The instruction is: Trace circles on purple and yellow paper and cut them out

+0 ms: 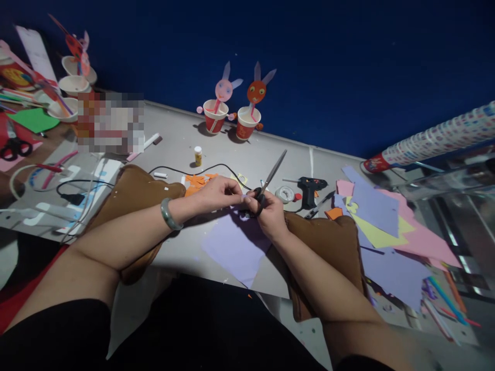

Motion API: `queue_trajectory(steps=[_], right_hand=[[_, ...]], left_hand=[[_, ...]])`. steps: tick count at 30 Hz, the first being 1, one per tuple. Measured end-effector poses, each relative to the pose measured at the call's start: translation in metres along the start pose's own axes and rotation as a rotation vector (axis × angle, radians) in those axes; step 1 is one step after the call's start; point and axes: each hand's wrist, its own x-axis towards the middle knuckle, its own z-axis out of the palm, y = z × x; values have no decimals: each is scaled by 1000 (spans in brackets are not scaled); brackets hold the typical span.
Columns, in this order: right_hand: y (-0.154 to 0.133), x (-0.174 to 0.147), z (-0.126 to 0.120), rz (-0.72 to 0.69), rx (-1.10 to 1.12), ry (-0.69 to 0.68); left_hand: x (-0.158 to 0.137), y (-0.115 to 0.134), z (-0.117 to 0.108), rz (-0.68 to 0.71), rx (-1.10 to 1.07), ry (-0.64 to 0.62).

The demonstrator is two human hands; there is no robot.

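Observation:
My right hand is closed around black-handled scissors, their blades pointing up and away. My left hand, with a green bangle on its wrist, meets it fingertip to fingertip in a pinch. A small piece of purple paper shows between the fingertips, mostly hidden. Under both hands a purple sheet of paper lies on the table. Orange paper scraps lie just beyond my left hand.
Brown cushions lie under my forearms. Two paper-cup rabbits stand by the blue wall. A glue gun, a tape roll and coloured paper are at right. A black cable crosses the table near a small bottle.

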Motion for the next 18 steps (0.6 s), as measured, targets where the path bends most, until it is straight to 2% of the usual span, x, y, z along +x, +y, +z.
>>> queue_trajectory(steps=[3, 8, 11, 14, 18], right_hand=[[1, 0, 0, 0, 13, -8], [5, 2, 0, 19, 27, 18], [8, 4, -1, 46, 36, 64], [9, 5, -1, 78, 61, 70], [7, 3, 0, 46, 48, 14]], left_hand=[[-1, -4, 1, 7, -22, 7], [-1, -2, 1, -150, -160, 38], [0, 4, 1, -174, -224, 81], [-1, 8, 1, -173, -193, 66], [-4, 6, 2, -128, -84, 25]])
